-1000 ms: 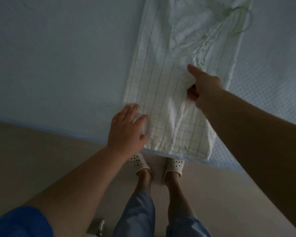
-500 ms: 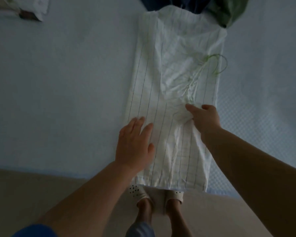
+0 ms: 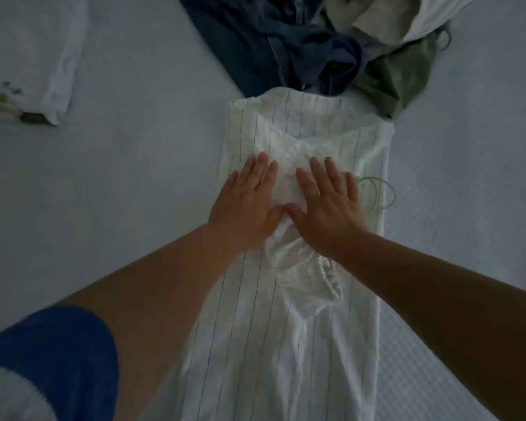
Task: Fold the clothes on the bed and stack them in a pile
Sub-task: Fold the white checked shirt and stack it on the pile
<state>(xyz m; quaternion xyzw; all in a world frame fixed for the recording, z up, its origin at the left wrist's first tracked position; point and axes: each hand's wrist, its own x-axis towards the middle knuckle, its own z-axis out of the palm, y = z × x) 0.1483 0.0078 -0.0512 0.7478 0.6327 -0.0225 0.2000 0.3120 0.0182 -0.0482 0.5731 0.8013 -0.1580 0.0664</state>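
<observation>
A long white garment with thin dark stripes (image 3: 255, 329) lies lengthwise on the pale blue bed (image 3: 134, 177), folded into a narrow strip. My left hand (image 3: 246, 205) and my right hand (image 3: 327, 205) press flat on its upper part, side by side, fingers straight and thumbs nearly touching. Under and below the hands the cloth is wrinkled. A thin green cord (image 3: 377, 192) loops out at the garment's right edge. A pile of unfolded clothes lies just beyond the garment's far end: dark blue denim (image 3: 271, 41), a green piece (image 3: 398, 77) and a pale piece (image 3: 386, 16).
A folded white garment (image 3: 34, 56) lies at the far left of the bed on top of other folded things. Bare sheet stretches to the left and right of the striped garment. My blue sleeve (image 3: 49, 354) shows at the lower left.
Both hands slid up the striped garment toward its far end and now lie flat side by side. The view rose from the bed edge and my feet to the clothes pile.
</observation>
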